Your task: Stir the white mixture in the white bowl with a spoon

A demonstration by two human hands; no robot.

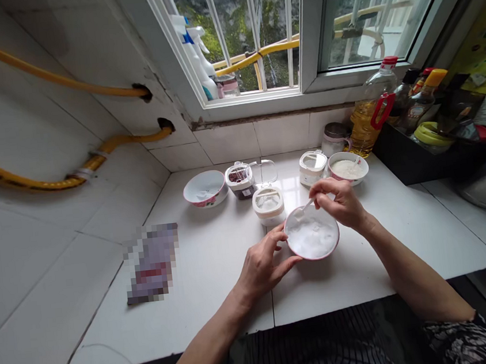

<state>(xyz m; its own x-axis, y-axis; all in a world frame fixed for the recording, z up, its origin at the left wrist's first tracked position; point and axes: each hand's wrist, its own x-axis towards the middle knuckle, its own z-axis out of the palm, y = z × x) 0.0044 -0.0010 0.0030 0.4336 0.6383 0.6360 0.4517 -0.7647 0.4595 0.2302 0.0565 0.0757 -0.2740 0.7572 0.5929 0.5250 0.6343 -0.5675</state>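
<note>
A bowl of white powder (312,232) stands on the white tiled counter. My left hand (263,261) grips its left rim, the thumb along the near side. Above the bowl's right edge, my right hand (341,202) pinches the handle of a small white spoon (306,206), whose tip reaches the powder at the upper left. Just behind my left hand sits a white-lidded jar (268,205). Farther back are a jar with dark red contents and its clear lid raised (240,181), and another white-lidded container (313,167).
A floral-edged bowl (205,189) stands back left, and a bowl of pale grains (348,169) back right. Beyond it are a lidded jar (336,138), an oil bottle (370,112) and a black box of bottles (409,156). A pixelated object (154,264) lies left.
</note>
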